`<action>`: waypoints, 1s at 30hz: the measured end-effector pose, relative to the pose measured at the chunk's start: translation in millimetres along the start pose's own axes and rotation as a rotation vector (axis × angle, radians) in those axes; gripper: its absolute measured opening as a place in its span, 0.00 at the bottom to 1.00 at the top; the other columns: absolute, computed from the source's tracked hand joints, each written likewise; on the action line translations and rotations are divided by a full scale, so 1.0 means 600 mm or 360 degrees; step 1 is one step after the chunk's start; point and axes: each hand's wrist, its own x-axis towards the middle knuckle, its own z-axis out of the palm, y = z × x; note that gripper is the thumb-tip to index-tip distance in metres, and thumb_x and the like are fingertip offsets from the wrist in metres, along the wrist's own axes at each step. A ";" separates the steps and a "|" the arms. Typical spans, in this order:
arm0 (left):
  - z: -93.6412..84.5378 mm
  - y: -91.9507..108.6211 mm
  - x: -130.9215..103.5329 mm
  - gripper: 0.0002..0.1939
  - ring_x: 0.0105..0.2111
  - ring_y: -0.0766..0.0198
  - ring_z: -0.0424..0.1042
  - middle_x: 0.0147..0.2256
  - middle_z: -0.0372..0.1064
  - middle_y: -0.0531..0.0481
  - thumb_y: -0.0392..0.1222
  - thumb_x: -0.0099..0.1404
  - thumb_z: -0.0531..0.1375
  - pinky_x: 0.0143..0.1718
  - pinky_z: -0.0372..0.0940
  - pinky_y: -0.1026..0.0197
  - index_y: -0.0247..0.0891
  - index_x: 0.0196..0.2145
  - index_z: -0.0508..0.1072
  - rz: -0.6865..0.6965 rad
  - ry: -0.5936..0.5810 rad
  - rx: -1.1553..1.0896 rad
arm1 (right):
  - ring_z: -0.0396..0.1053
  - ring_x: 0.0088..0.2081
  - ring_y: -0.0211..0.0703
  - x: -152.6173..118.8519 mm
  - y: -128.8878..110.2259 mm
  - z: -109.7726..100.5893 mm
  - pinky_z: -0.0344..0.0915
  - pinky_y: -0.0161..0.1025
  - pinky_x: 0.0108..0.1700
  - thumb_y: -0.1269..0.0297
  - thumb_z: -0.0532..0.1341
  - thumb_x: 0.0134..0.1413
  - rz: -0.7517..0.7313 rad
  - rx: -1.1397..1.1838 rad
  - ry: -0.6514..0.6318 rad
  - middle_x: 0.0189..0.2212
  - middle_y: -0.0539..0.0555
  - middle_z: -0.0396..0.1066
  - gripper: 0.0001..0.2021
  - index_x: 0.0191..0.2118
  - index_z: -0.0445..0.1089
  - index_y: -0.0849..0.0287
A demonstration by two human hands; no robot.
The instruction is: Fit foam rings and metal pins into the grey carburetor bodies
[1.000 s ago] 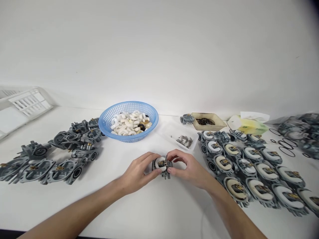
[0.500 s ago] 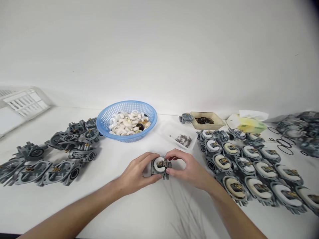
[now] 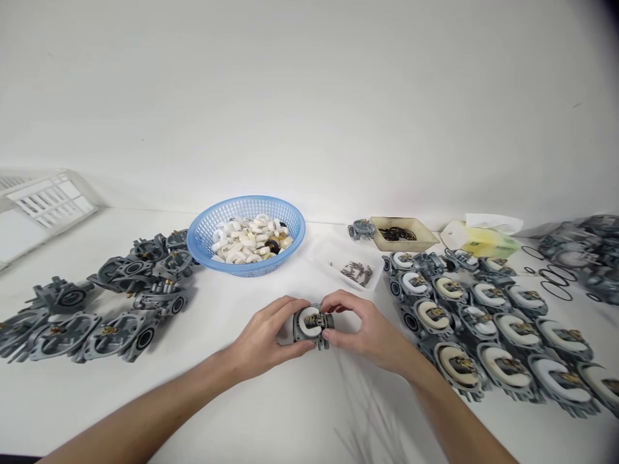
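Between my hands a grey metal carburetor body (image 3: 300,333) rests on the white table, its open bowl side facing up. Inside it sits a white C-shaped float (image 3: 306,322) around brass parts. My left hand (image 3: 268,335) grips the body from the left, fingers at the far rim and thumb at the near side. My right hand (image 3: 360,328) is curled at the right side, with thumb and fingertips at the float's hinge end. Whether a small pin is between those fingertips I cannot tell.
A blue basket (image 3: 193,248) of floats stands behind my left hand; a clear tray (image 3: 324,264) holds small metal pins. Carburetor bodies (image 3: 113,332) lie at left, and float-fitted ones (image 3: 512,328) in rows at right. Behind are a tan box (image 3: 425,240), tissue pack (image 3: 483,240) and rubber rings (image 3: 556,277).
Hardly anything differs. Both hands stay around the carburetor body, with only a very slight shift of the right fingertips.
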 end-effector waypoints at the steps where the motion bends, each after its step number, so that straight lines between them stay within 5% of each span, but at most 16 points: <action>1: 0.000 0.000 0.000 0.27 0.50 0.56 0.71 0.51 0.70 0.47 0.47 0.64 0.67 0.51 0.68 0.56 0.45 0.58 0.65 0.0003 0.0000 -0.0001 | 0.69 0.48 0.43 0.000 -0.001 0.000 0.62 0.40 0.54 0.67 0.67 0.54 -0.0002 0.0002 0.0000 0.44 0.48 0.73 0.11 0.44 0.72 0.53; 30: 0.002 -0.003 0.000 0.25 0.50 0.56 0.72 0.51 0.71 0.47 0.46 0.64 0.66 0.51 0.68 0.57 0.45 0.57 0.66 0.0000 0.0022 0.0041 | 0.70 0.47 0.45 0.003 0.008 0.006 0.64 0.42 0.54 0.69 0.66 0.53 -0.0025 0.0047 0.0070 0.43 0.49 0.74 0.10 0.42 0.73 0.53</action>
